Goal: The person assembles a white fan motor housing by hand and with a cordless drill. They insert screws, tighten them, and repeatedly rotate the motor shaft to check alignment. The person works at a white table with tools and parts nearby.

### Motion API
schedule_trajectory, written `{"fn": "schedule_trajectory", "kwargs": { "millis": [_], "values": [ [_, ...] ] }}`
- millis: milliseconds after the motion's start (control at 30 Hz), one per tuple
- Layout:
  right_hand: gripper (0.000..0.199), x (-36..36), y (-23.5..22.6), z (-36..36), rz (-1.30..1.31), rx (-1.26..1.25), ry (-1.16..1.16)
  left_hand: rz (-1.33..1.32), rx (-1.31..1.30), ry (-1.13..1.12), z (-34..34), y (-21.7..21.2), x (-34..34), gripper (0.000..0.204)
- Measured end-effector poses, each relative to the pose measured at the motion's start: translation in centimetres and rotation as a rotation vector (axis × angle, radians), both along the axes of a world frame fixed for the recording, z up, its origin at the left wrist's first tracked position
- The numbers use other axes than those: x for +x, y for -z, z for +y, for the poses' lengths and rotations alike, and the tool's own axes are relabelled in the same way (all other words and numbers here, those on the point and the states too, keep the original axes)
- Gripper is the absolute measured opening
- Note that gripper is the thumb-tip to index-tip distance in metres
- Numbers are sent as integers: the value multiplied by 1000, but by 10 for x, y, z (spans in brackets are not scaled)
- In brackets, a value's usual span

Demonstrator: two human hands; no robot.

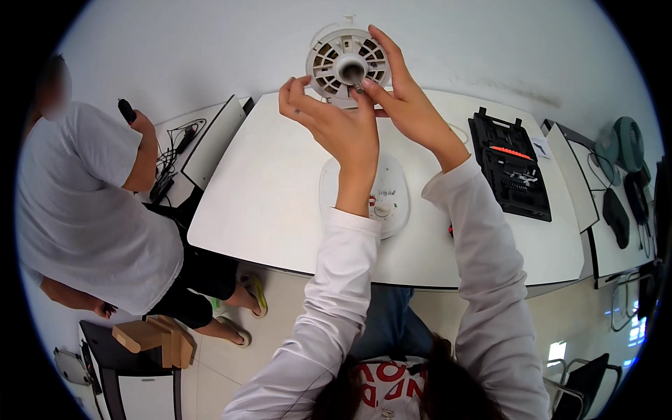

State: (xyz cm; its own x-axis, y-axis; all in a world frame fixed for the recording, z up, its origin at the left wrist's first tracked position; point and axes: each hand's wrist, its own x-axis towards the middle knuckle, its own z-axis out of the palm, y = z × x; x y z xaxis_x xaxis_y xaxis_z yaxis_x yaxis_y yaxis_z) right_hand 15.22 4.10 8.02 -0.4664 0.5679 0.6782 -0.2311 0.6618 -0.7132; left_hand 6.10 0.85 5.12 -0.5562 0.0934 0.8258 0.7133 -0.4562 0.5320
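Note:
A round white motor housing (324, 72), apparently from an electric fan, is raised over the far edge of the table. Slots run around its face, and a metal shaft (359, 88) pokes out of the dark central opening. My left hand (332, 129) holds its lower left rim, thumb up close to the shaft. Around the right side curls my right hand (414, 112), with the thumb beside the shaft. Below my wrists a white rounded base (393, 183) with a knob lies on the table, partly hidden by my left forearm.
On the right of the white table (259, 196) lies an open black tool case (514, 164) with bits and an orange-red strip. A person (105, 203) stands at the left, holding a dark object. Cables (168, 157) lie on a side table; a green fan (621, 145) is far right.

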Motion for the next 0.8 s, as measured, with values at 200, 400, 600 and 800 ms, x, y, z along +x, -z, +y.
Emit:
{"fn": "schedule_trajectory", "kwargs": {
  "millis": [200, 400, 600, 800],
  "values": [
    [64, -2, -1, 1, 4, -12, 23, 69, -86, -117, -2, 10, -4, 27],
    [64, -1, -2, 3, 7, -14, 26, 140, -108, -176, -9, 16, -8, 18],
    [64, -3, 0, 4, 12, 11, 48, 264, -145, -243, -13, 24, -6, 27],
    [65, -3, 5, 16, -3, 139, 129, 356, -194, -244, -16, 31, -1, 39]
  ]
}}
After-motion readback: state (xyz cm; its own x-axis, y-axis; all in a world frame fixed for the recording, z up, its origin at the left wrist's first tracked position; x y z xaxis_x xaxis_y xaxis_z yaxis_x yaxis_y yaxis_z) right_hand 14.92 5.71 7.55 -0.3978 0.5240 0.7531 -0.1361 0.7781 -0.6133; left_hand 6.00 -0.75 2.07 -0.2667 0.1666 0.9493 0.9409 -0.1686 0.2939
